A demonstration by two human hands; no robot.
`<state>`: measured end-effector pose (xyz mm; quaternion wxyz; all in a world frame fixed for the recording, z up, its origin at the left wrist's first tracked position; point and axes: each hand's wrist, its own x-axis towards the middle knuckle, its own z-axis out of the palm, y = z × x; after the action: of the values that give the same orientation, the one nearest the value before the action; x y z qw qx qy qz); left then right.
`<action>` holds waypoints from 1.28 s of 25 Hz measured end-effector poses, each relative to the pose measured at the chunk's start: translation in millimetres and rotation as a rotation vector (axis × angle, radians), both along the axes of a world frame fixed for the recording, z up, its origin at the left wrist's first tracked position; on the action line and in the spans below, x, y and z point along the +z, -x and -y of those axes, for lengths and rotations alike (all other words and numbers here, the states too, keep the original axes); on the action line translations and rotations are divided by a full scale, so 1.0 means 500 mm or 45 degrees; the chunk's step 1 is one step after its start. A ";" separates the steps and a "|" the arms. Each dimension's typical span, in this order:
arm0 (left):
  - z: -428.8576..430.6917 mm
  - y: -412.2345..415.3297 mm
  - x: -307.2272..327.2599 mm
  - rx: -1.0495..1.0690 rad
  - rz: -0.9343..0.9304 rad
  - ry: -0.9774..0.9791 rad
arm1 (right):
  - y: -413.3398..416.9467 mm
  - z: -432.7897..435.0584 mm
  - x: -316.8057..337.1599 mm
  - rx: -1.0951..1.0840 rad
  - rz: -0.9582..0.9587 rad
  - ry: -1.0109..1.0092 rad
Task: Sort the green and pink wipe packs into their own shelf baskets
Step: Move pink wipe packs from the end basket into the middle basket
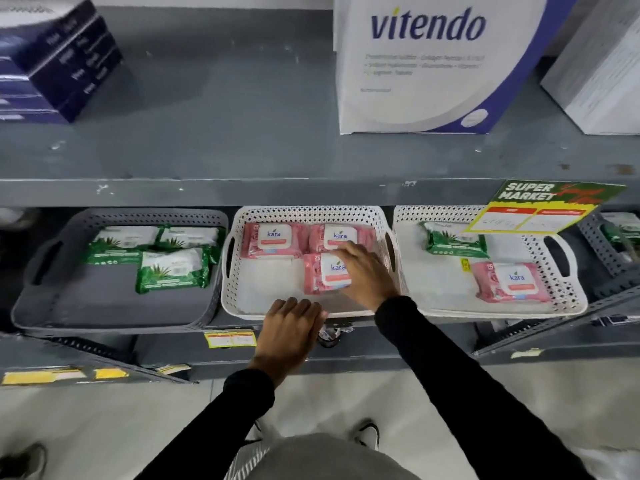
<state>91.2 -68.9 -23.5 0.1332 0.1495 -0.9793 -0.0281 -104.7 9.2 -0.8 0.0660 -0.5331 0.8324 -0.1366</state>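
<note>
Nearest the body, the left hand [290,330] lies palm down with its fingers curled over the front rim of the middle white basket [242,306], holding nothing; judging by the pose, it is there to steady the basket while the other hand works inside it

Just beyond, the right hand [363,271] reaches over that rim and rests with spread fingers on a pink pack [323,273], pressed against its right side and top rather than wrapped round it (whether it is setting the pack down or squaring it up, I cannot tell). Two more pink packs [272,240] sit side by side at the back of the same basket, so this looks like the pink bin

To the left, the grey basket [114,306] holds three green packs [173,271] and nothing pink, so it serves as the green one

The right white basket [502,308] seems to be the unsorted source: one green pack [457,242] lies at its back and one pink pack [512,282] nearer the front, well apart, both yet to be moved

Farther up, a sale tag [540,209] hangs from the upper shelf [242,192], partly covering that basket
</note>
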 end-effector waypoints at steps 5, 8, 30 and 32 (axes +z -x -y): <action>-0.006 0.004 0.006 0.018 0.004 -0.047 | 0.006 -0.007 -0.017 -0.002 0.003 -0.025; -0.008 0.013 0.008 0.012 -0.015 -0.096 | 0.036 -0.052 0.020 -0.067 0.181 0.106; -0.143 0.154 -0.012 -0.164 0.011 -0.029 | 0.345 -0.468 0.049 -0.597 0.200 -0.134; -0.133 0.143 -0.014 -0.179 0.002 -0.072 | 0.315 -0.440 0.082 -0.576 0.227 0.004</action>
<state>19.8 -2.3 -30.3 0.1258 0.0842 -0.9863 -0.0649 -262.1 229.1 40.0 0.1062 -0.3190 0.9212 -0.1957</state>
